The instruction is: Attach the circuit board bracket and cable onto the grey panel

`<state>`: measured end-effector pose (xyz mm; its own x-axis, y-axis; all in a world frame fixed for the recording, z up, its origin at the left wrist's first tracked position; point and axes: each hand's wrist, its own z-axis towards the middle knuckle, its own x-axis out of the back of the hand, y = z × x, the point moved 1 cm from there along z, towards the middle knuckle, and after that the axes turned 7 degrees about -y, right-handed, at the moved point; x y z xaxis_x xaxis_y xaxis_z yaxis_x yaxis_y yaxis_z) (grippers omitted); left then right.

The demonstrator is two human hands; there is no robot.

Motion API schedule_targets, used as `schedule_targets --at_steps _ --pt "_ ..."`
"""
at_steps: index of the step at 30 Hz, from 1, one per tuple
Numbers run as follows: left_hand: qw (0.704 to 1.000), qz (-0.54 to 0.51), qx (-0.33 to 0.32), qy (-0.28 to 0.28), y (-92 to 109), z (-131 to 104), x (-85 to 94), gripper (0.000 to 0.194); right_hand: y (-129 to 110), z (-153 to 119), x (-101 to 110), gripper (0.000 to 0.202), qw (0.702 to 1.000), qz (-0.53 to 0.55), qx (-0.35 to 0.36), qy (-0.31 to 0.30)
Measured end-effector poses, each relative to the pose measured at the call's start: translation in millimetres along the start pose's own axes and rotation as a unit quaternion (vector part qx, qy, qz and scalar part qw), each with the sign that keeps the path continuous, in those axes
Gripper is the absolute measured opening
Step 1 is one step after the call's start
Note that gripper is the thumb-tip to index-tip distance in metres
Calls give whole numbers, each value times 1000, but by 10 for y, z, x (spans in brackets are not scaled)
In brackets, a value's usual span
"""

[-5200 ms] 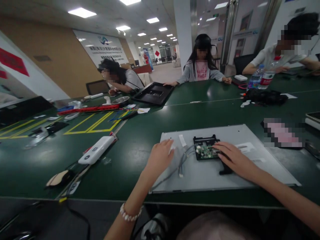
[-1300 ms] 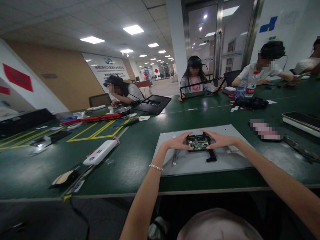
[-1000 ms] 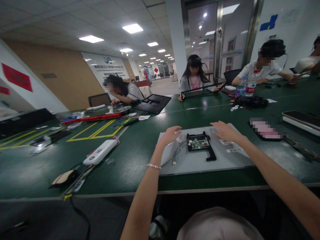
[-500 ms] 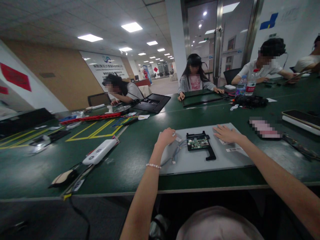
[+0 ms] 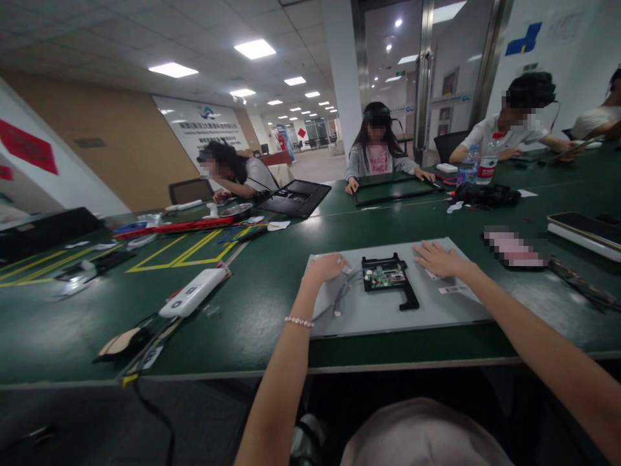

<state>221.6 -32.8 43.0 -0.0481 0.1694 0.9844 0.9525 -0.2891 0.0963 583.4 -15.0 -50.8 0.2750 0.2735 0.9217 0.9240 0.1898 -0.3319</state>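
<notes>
In the head view a flat grey panel (image 5: 378, 315) lies on the green table. At its middle sits a black plastic bracket (image 5: 412, 299) that frames a green circuit board (image 5: 384, 276). Thin cables (image 5: 343, 294) run from the board's left side. My left hand (image 5: 326, 267) rests at the panel's upper left, fingers stretched toward the cables and holding nothing I can see. My right hand (image 5: 440, 260) lies flat with its fingers apart at the panel's upper right, partly over a white label (image 5: 455, 290).
A white power strip (image 5: 196, 292) and a computer mouse (image 5: 123, 343) lie to the left. At right are a pink-screened phone (image 5: 514, 247) and a cable bundle (image 5: 585, 285). Across the table a person holds a black frame (image 5: 400, 202); bottles (image 5: 486, 167) stand nearby.
My left hand has lowered and flattened slightly, its fingers reaching a little further right over the panel. The right hand, panel and board stay in place.
</notes>
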Motion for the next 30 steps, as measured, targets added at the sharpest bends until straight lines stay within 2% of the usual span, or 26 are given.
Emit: schedule_targets --at_steps 13,17,20,22,25,27,30 --pt "997 11 24 -70 91 -25 -32 55 -124 -98 50 66 1000 -26 -15 -7" --pt "998 23 36 -38 120 -16 -40 55 -181 -139 102 66 999 -30 -16 15" --pt "999 7 33 11 171 -24 -30 59 -338 -207 195 67 996 28 50 62" --pt "999 -23 -18 22 223 -29 -25 61 -489 -270 261 65 984 91 126 84" --pt "986 -75 -149 -1 314 -36 -24 68 -693 -362 310 67 962 154 216 58" --pt "969 -107 -222 -26 368 -43 -27 79 -771 -402 304 75 952 160 260 27" --pt "945 -148 -284 -68 425 -54 -36 90 -791 -419 268 92 940 145 308 0"
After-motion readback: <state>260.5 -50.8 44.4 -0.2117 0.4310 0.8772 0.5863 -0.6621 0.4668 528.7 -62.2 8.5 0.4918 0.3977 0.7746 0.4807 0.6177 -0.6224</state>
